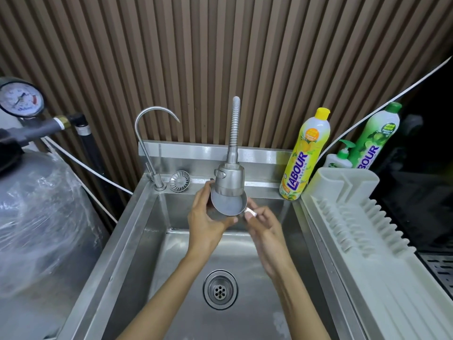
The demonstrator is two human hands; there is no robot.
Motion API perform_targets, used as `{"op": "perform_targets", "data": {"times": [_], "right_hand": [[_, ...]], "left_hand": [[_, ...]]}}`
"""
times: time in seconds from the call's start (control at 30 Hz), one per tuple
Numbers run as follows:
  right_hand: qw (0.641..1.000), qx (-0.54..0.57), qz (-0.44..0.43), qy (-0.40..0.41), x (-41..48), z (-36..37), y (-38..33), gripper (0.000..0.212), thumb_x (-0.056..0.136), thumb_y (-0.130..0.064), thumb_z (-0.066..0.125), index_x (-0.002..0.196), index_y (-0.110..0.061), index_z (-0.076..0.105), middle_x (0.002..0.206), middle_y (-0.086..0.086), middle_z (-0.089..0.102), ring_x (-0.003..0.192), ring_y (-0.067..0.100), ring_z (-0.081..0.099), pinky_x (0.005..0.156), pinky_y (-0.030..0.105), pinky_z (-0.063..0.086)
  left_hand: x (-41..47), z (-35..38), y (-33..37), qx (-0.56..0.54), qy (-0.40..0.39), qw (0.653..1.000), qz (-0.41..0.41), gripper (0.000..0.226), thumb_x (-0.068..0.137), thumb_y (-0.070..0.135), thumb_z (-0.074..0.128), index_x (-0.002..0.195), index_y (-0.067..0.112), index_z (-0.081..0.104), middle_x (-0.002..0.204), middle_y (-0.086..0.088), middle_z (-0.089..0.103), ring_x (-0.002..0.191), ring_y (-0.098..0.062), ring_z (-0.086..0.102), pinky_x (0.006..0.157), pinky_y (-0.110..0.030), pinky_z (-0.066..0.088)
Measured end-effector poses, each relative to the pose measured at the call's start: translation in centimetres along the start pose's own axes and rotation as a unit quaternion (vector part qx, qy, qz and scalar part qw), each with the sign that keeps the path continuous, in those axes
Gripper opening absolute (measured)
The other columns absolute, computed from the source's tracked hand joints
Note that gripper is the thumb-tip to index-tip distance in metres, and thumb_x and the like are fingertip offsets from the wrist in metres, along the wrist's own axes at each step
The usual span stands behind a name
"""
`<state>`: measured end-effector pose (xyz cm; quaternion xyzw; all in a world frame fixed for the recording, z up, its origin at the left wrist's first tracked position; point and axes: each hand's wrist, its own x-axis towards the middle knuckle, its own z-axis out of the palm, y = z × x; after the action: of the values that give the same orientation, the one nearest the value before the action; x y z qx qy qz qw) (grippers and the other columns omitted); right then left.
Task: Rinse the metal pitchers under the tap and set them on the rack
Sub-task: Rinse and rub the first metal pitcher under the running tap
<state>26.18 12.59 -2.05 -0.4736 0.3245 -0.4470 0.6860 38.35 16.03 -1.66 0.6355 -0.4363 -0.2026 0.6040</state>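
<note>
Pitcher (226,206) under the tap (229,179) — left hand (207,222) clamped on its body, right hand (266,231) on its handle.

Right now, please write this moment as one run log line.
step: rinsing | pitcher: under tap | left hand: holds pitcher | right hand: at handle | rack: no pitcher

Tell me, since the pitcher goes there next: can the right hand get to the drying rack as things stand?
Probably yes. The right hand holds the pitcher by its handle under the tap, and the drying rack sits on that same side, beside the sink. Nothing shows between them, and its slots look empty.
</note>
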Motion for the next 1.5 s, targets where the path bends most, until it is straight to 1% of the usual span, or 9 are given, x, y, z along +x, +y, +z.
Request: {"op": "perform_targets", "data": {"times": [0.1, 0.3, 0.53, 0.67, 0.8, 0.9, 1.13, 1.33, 1.5], "right_hand": [[0.993, 0.103, 0.045, -0.031, 0.6, 0.2, 1.5, 0.019, 0.089, -0.005, 0.057, 0.074, -0.006, 0.046, 0.115, 0.015, 0.062, 0.109, 0.031, 0.058, 0.103, 0.041, 0.045], [0.994, -0.088, 0.051, 0.045, 0.0, 0.7, -0.8, 0.018, 0.089, -0.019, 0.060, 0.081, -0.004, 0.058, 0.072, 0.012, 0.067, 0.071, 0.025, 0.069, 0.060, 0.029, 0.059], [0.880, -0.442, -0.115, 0.126, -1.0, 0.3, -4.2, 0.020, 0.082, -0.027, 0.067, 0.068, -0.018, 0.055, 0.075, 0.001, 0.070, 0.072, 0.020, 0.065, 0.069, 0.033, 0.052], [0.959, -0.254, -0.099, 0.076, -0.5, 0.1, -3.0, 0.023, 0.086, -0.005, 0.061, 0.068, -0.014, 0.050, 0.108, -0.007, 0.069, 0.093, -0.001, 0.065, 0.079, 0.011, 0.048], [1.000, -0.003, 0.000, 0.012, 0.9, -0.1, -0.5, 0.021, 0.090, 0.001, 0.052, 0.071, -0.008, 0.046, 0.122, 0.003, 0.062, 0.110, 0.012, 0.062, 0.095, 0.028, 0.048], [0.993, 0.091, 0.064, -0.025, 1.1, 0.1, 0.9, 0.016, 0.090, -0.002, 0.051, 0.075, -0.004, 0.049, 0.101, 0.020, 0.064, 0.099, 0.033, 0.062, 0.094, 0.038, 0.052], [0.990, -0.114, 0.065, 0.057, 0.0, 0.7, -1.5, 0.019, 0.085, -0.015, 0.065, 0.071, -0.008, 0.054, 0.070, 0.009, 0.064, 0.065, 0.020, 0.067, 0.058, 0.034, 0.060], [0.852, -0.508, -0.088, 0.086, 0.7, 1.7, -2.4, 0.010, 0.083, -0.020, 0.064, 0.093, -0.016, 0.066, 0.086, 0.003, 0.071, 0.090, 0.027, 0.064, 0.079, 0.035, 0.046], [0.812, -0.548, -0.192, 0.066, 2.4, 1.8, -2.1, 0.009, 0.081, -0.003, 0.058, 0.085, -0.011, 0.055, 0.086, 0.007, 0.058, 0.078, 0.026, 0.054, 0.060, 0.026, 0.032]], "left_hand": [[0.1, -0.9, 1.1, 0.077, 0.010, 0.996, 0.034, 0.087, 0.052, 0.004, 0.086, 0.128, 0.023, 0.047, 0.107, 0.013, 0.044, 0.104, 0.017, 0.046, 0.088, 0.000, 0.033], [-1.3, -1.2, 2.5, 0.281, 0.032, 0.958, -0.047, 0.110, 0.044, 0.086, 0.041, 0.125, 0.013, 0.050, 0.097, 0.002, 0.037, 0.107, -0.026, 0.046, 0.094, -0.037, 0.033], [-1.7, -0.1, 0.5, 0.084, -0.049, 0.990, -0.103, 0.078, 0.044, 0.072, 0.071, 0.101, 0.020, 0.066, 0.096, -0.004, 0.066, 0.093, -0.015, 0.062, 0.082, -0.022, 0.049], [-0.8, 0.9, 0.0, -0.041, -0.011, 0.995, -0.092, 0.074, 0.040, 0.040, 0.084, 0.108, 0.028, 0.057, 0.110, -0.003, 0.066, 0.103, -0.017, 0.064, 0.090, -0.030, 0.051], [0.1, 0.5, 0.5, -0.006, 0.023, 1.000, -0.003, 0.083, 0.047, 0.009, 0.088, 0.116, 0.036, 0.050, 0.111, 0.017, 0.051, 0.100, 0.014, 0.052, 0.084, -0.004, 0.039], [0.0, -0.5, 0.8, 0.079, 0.048, 0.995, 0.036, 0.084, 0.051, 0.009, 0.088, 0.125, 0.023, 0.052, 0.107, 0.016, 0.043, 0.101, 0.005, 0.045, 0.083, 0.004, 0.030], [-1.5, -1.3, 0.6, 0.161, 0.066, 0.983, -0.064, 0.098, 0.039, 0.079, 0.066, 0.114, 0.017, 0.061, 0.089, 0.000, 0.046, 0.088, -0.016, 0.051, 0.077, -0.020, 0.038], [-0.7, -1.2, -2.9, -0.028, -0.147, 0.963, -0.224, 0.044, 0.063, 0.011, 0.082, 0.103, 0.012, 0.064, 0.094, -0.003, 0.070, 0.085, -0.015, 0.063, 0.066, -0.011, 0.046], [1.2, 0.0, -4.7, -0.001, -0.212, 0.936, -0.282, 0.037, 0.054, 0.014, 0.055, 0.091, 0.009, 0.059, 0.079, -0.007, 0.054, 0.076, -0.018, 0.050, 0.066, -0.027, 0.036]]}}
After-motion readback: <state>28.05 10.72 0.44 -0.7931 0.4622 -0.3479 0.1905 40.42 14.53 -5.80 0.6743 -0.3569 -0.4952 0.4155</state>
